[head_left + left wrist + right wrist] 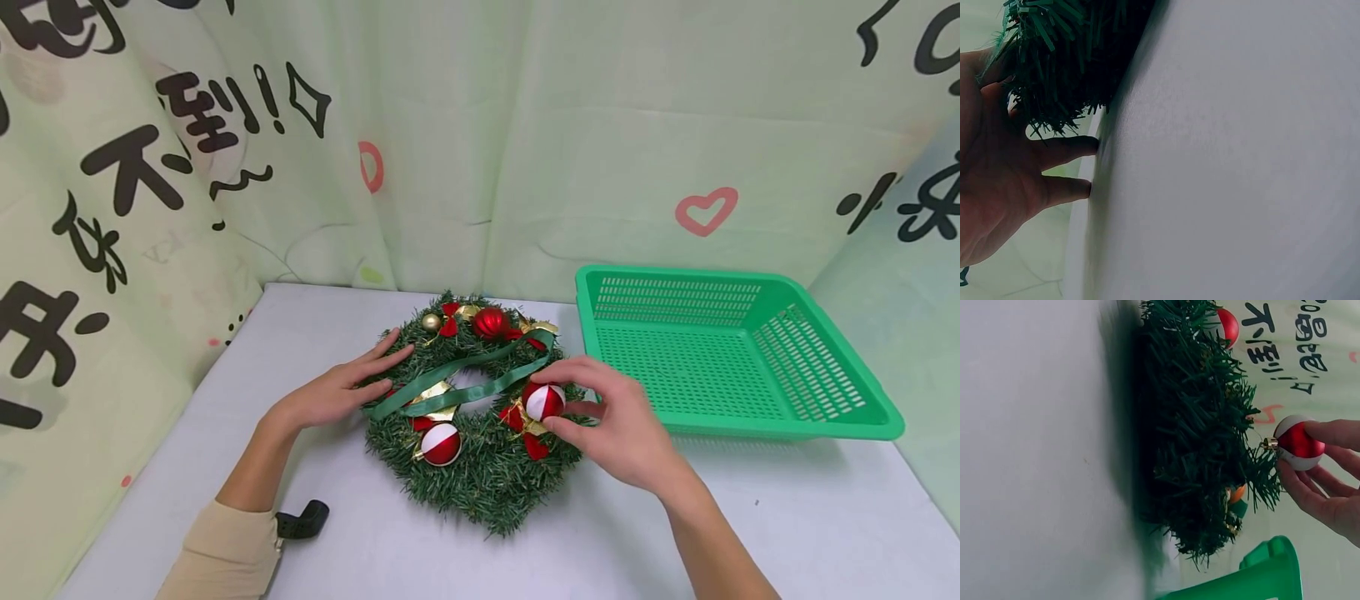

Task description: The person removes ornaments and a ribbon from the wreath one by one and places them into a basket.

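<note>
A green Christmas wreath (pixel 480 492) lies flat on the white table, with a green ribbon (pixel 495 385) across its middle. My right hand (pixel 626 421) pinches a red-and-white ball ornament (pixel 543 402) between thumb and fingers at the wreath's right side. In the right wrist view the ornament's gold cap (pixel 1269 444) faces the wreath's needles. My left hand (pixel 337 390) rests with spread, straight fingers on the wreath's left edge; two fingertips touch the table in the left wrist view. Another red-and-white ball (pixel 441 444) sits at the lower left of the wreath, and a shiny red ball (pixel 491 323) at its top.
A green plastic basket (pixel 855 425) stands on the table to the right, close to my right hand. Gold and red bows (pixel 535 446) and a small gold ball (pixel 431 322) decorate the wreath. A printed curtain (pixel 450 167) hangs behind the table (pixel 337 550).
</note>
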Motion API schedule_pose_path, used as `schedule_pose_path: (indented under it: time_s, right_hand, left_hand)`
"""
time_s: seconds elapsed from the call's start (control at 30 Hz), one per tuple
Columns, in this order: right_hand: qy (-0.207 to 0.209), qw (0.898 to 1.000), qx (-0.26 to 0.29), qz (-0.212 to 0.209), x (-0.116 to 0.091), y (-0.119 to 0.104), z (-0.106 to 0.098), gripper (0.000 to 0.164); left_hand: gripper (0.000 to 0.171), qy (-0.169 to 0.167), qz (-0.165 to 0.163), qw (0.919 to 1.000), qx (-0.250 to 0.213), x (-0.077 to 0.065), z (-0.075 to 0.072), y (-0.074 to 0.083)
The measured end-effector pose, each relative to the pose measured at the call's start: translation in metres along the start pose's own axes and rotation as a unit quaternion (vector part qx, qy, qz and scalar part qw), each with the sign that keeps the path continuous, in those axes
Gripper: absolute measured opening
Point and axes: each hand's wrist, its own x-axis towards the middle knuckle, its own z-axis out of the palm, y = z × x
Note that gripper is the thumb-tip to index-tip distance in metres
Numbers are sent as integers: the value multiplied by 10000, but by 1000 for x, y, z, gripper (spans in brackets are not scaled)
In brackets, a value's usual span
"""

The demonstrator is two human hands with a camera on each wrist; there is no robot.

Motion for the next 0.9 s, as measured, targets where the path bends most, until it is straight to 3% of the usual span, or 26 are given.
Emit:
schedule_pose_path:
  time_s: [0.27,0.5,0.9]
  right_hand:
    - [264,9995,116,87,1,4,-13,44]
    - [560,9983,-178,58,2,7,-25,44]
    - [1018,9945,-233,77,0,16,-44,45]
  left_hand:
    - [58,-5,-88,10000,17,-2,0,-1]
    - [58,0,-88,10000,1,-2,0,-1]
    - [58,8,-53,10000,1,-1,0,-1]
